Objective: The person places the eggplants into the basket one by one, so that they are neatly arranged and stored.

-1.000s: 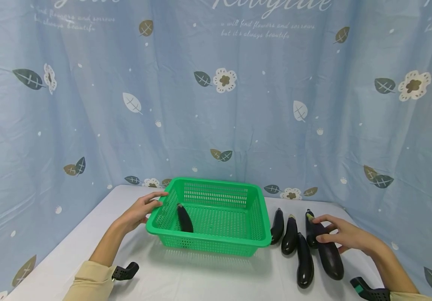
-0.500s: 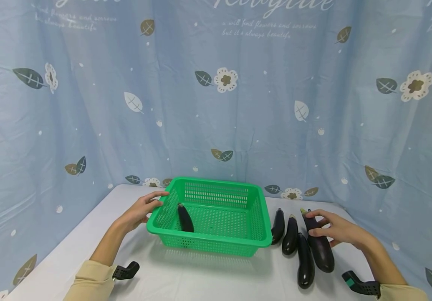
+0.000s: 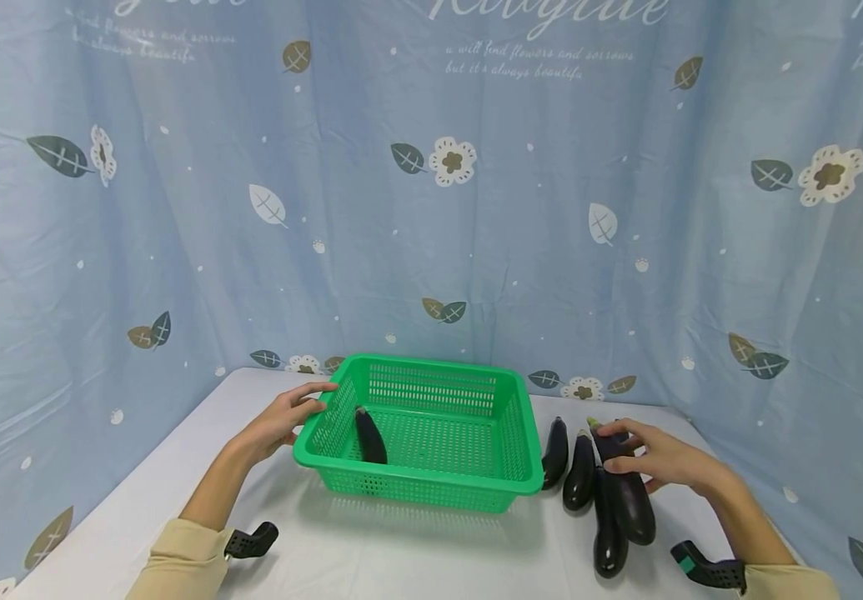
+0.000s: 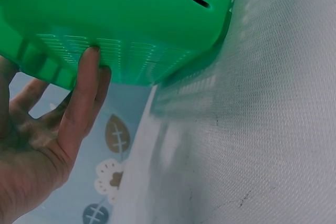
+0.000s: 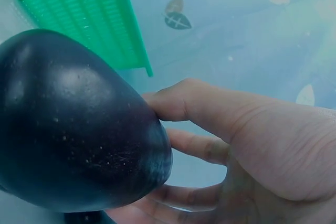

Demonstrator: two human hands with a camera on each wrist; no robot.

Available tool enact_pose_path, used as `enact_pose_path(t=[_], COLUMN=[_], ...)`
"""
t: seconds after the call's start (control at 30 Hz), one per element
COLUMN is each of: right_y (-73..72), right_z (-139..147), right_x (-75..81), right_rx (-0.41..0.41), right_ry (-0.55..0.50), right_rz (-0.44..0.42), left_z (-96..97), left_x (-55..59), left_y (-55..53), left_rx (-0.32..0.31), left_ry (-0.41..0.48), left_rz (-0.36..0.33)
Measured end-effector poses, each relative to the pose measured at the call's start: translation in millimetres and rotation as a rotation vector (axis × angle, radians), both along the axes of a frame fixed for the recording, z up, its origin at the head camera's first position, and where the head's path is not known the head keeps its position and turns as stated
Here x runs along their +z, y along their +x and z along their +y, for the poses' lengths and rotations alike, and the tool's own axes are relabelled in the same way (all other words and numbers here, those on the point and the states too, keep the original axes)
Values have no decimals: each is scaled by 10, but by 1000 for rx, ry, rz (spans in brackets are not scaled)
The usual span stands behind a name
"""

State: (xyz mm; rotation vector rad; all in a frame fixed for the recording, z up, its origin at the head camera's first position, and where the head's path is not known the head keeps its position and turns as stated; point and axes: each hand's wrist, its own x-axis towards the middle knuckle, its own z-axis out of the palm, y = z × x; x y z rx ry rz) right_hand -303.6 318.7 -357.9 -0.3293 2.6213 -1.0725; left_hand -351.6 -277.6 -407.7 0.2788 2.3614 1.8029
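Observation:
My right hand (image 3: 664, 457) grips a large dark eggplant (image 3: 629, 500) with a green stem, thumb on one side and fingers on the other. In the right wrist view the eggplant's rounded end (image 5: 79, 124) fills the left side. It overlaps a slimmer eggplant (image 3: 609, 542) in the head view, and another behind it is mostly hidden. My left hand (image 3: 273, 427) holds the left rim of a green plastic basket (image 3: 419, 477); in the left wrist view a fingertip (image 4: 90, 56) presses its slotted outer wall. One small eggplant (image 3: 369, 435) lies inside the basket, toward its left.
Two more eggplants, one against the basket's right side (image 3: 555, 454) and one beside it (image 3: 579, 475), lie on the white table (image 3: 401, 558). A blue patterned curtain (image 3: 431, 233) hangs close behind and at both sides of the table.
My right hand has carried the large eggplant leftward, from the far right of the group to over the slimmer one. My left hand and the basket stay put.

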Motion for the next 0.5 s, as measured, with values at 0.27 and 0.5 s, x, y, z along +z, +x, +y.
enact_pose_path(t=[0.27,0.5], right_y=[-41,-77], right_z=[-107,-185], right_x=[-16,22], right_rx=[9,23], right_ry=[3,-16], right_rz=[-1,-10], left_z=[0,1], left_x=[0,3], left_y=[6,9], left_rx=[0,-1], left_ry=[0,-1], left_rz=[0,3])
